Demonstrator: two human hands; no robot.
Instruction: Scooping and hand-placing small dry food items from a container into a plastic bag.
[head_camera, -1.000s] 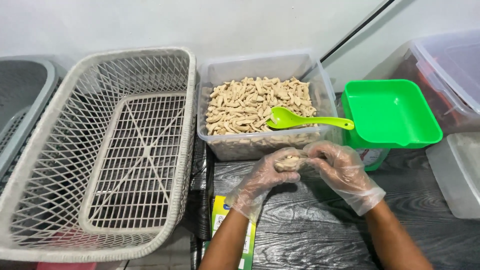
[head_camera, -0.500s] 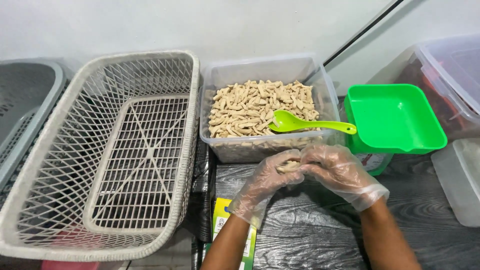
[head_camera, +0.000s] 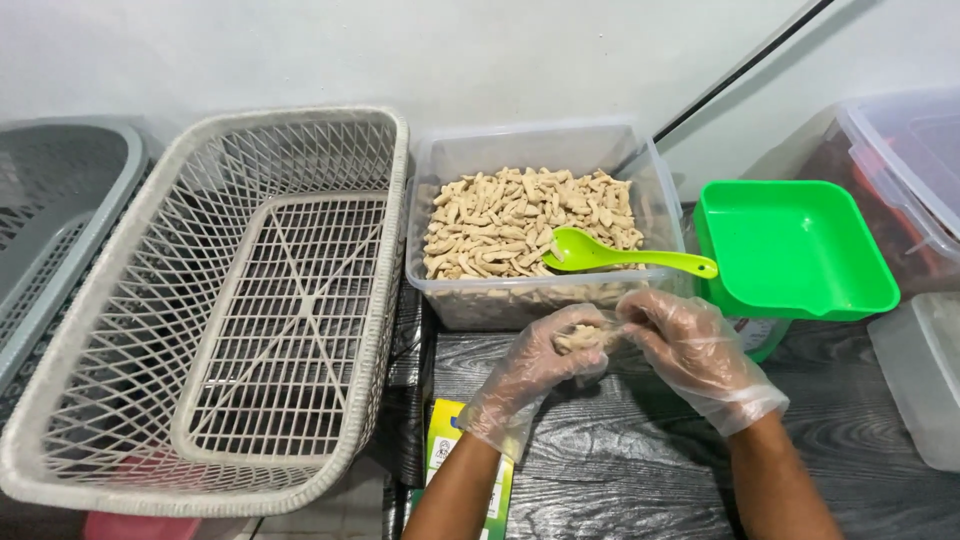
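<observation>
Front of clear tub: both gloved hands meet over the dark wood-grain table (head_camera: 640, 470), fingertips touching.
left hand (head_camera: 535, 365): thin plastic glove, fingers curled under a small clump of beige snack pieces (head_camera: 585, 338), pinching it from the left.
right hand (head_camera: 695, 350): same kind of glove, fingers bent in on the clump from the right; grasping it together with the left.
snack pieces in hand: held just above the table, just in front of the tub's near wall, not touching the tub.
clear tub (head_camera: 445, 165): rectangular, see-through plastic, filled partway with the same beige short sticks (head_camera: 500, 220).
green spoon (head_camera: 620, 258): lies across the tub's near right corner, bowl on the sticks, handle pointing right over the rim.
green tray (head_camera: 795, 250): square, bright green, just right of the tub.
white basket (head_camera: 235, 300): large lattice basket left of the tub, rim touching or nearly touching it.
grey basket (head_camera: 50, 220): far left, partly out of frame.
lidded clear bins (head_camera: 900, 170): right edge, contents hard to tell.
yellow-green box (head_camera: 445, 450): flat on the table beside the left forearm.
</observation>
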